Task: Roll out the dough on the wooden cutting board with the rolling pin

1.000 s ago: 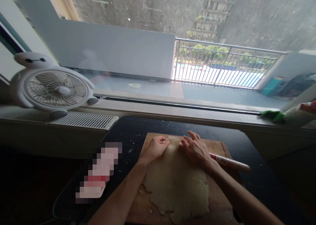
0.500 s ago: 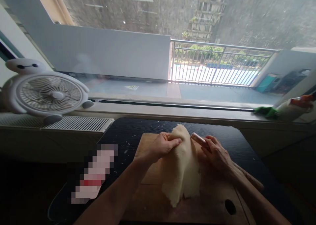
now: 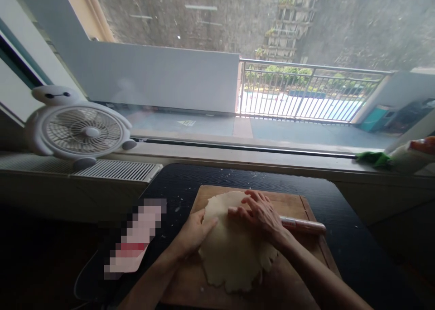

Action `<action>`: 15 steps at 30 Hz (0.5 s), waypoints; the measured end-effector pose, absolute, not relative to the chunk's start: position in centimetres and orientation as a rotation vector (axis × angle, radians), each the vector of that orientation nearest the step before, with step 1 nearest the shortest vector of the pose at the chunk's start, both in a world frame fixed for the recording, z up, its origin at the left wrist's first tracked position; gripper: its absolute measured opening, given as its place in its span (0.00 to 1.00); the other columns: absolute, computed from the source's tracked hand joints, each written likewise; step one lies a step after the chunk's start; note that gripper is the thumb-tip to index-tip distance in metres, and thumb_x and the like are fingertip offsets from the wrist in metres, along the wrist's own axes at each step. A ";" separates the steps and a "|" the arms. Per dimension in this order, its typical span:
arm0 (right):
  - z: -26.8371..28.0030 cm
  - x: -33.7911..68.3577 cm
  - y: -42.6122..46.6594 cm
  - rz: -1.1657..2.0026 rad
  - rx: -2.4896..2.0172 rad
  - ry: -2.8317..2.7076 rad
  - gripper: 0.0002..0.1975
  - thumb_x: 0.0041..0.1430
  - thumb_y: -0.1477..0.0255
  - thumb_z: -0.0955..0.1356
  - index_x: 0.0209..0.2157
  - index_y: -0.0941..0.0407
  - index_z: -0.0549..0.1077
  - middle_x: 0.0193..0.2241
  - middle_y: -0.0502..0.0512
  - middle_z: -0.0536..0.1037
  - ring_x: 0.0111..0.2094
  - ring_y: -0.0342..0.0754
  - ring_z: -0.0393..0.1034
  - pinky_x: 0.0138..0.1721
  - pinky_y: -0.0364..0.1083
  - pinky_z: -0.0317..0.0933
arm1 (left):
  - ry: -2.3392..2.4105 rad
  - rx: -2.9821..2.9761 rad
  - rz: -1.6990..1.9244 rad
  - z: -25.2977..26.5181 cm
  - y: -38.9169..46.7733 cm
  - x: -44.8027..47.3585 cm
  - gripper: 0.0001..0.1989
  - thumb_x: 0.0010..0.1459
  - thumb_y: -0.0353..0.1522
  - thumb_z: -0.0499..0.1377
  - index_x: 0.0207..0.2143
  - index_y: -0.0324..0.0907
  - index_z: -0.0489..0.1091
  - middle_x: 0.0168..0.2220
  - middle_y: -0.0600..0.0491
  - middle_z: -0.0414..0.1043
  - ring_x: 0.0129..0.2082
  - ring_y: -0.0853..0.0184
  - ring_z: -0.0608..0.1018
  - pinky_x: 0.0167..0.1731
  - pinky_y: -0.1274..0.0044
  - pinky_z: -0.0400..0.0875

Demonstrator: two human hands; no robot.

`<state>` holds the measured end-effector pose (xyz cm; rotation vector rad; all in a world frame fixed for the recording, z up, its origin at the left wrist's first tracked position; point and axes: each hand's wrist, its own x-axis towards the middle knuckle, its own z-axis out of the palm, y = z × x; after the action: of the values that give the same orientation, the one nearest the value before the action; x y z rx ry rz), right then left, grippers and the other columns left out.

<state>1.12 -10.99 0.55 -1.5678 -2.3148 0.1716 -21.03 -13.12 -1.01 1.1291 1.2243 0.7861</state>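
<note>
A flat, rough-edged sheet of dough [image 3: 231, 251] is spread on a wooden cutting board [image 3: 283, 280]. At its left edge, my left hand [image 3: 195, 230] pinches the dough, thumb on top and the other fingers partly hidden at the rim. My right hand [image 3: 263, 215] is over the upper right of the sheet, its fingers bent over a wooden rolling pin [image 3: 304, 225]. The pin lies crosswise, one end on the dough and the other reaching past the board's right side. My palm and fingers hide its middle.
The board rests on a black table [image 3: 183, 183] dusted with white specks. A blurred-out pinkish item [image 3: 136, 237] lies at the table's left. Beyond are a white fan [image 3: 90, 132] on a radiator, a window sill [image 3: 238, 153] and a green cloth [image 3: 373, 159] beside a bottle.
The dough, lifted and draped before, now lies flat on the board. My left hand moved down and left along with its edge. My right hand moved left with the pin, which turned crosswise.
</note>
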 end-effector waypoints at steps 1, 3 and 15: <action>0.4 0.3 -10.4 0.119 -1.636 -2.269 0.15 0.63 0.62 0.57 0.43 0.53 0.68 0.52 0.56 0.64 0.51 0.50 0.59 0.51 0.51 0.53 | 1.259 1.179 0.823 -1.1 -12.4 -21.1 0.20 0.51 0.37 0.59 0.45 0.37 0.69 0.38 0.48 0.76 0.35 0.61 0.78 0.30 0.76 0.71; 0.3 -1.0 -9.9 0.077 -1.721 -2.240 0.16 0.64 0.63 0.55 0.44 0.54 0.67 0.51 0.57 0.65 0.50 0.50 0.59 0.50 0.51 0.53 | 1.319 1.274 0.901 -1.5 -11.1 -21.2 0.20 0.51 0.36 0.59 0.46 0.37 0.68 0.41 0.48 0.76 0.38 0.61 0.77 0.34 0.75 0.71; 0.3 -2.4 -6.0 0.121 -1.868 -2.260 0.19 0.65 0.63 0.53 0.46 0.57 0.67 0.57 0.61 0.58 0.60 0.54 0.46 0.57 0.55 0.42 | 1.500 1.295 1.037 -2.5 -11.0 -21.0 0.21 0.52 0.35 0.56 0.48 0.36 0.67 0.44 0.46 0.74 0.38 0.62 0.78 0.39 0.75 0.71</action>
<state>-2.41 -6.00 0.28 -1.8682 -2.2599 0.1212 -21.03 -11.03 -2.45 1.2951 1.5003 1.0374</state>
